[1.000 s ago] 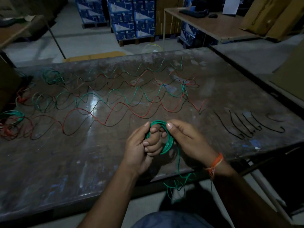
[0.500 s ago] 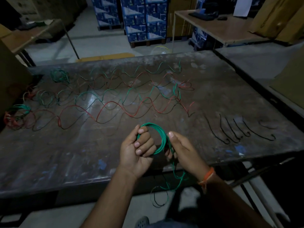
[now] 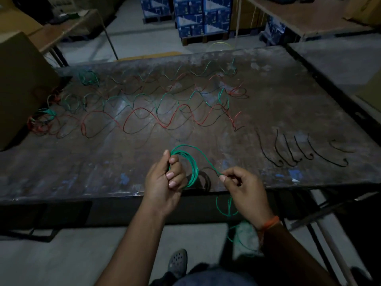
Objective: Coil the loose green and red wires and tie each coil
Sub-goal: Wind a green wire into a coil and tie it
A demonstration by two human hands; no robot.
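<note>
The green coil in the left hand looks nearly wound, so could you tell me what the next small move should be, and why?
Probably carry the right hand over to lay one more loop onto the green coil that the left hand grips. The right hand's fingers pinch the strand just off the coil, and loose green wire hangs below the table edge, so winding is unfinished.

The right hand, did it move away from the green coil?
Yes. The right hand moved rightward from the green coil, toward the black wire pieces, pulling the wire out.
</note>
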